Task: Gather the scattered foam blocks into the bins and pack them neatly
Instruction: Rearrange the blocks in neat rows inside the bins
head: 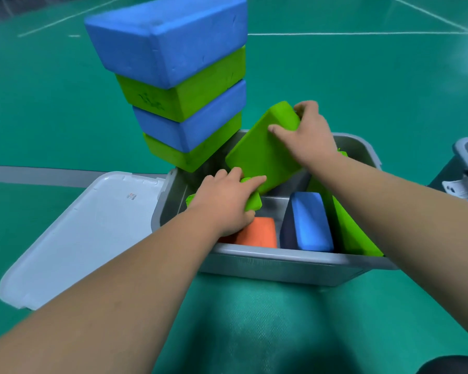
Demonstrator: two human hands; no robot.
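so the grey bin (281,261) sits on the green court floor (52,117), with its white lid (79,233) lying flat just left of it. the right hand (308,139) is clamped on the top corner of a tilted green block (260,155), thumb on the broad face and fingers curled over the far edge, holding it slanted above the back half of the bin. the left hand (224,203) is down inside the bin on the left, fingers curled close together over a second green block (254,202), which touches the low end of the tilted one. under that wrist an orange block (260,233) lies against the near wall. beside it a blue block (311,222) stands on its narrow side, and a third green block (349,230) leans along the right wall. at the bin's far left corner there's a stack of four blocks (189,90), blue, green, blue, green from the top. can't tell if it stands on the floor behind the bin or on the rim. another grey bin (465,155) peeks in at the right edge with something green in it.
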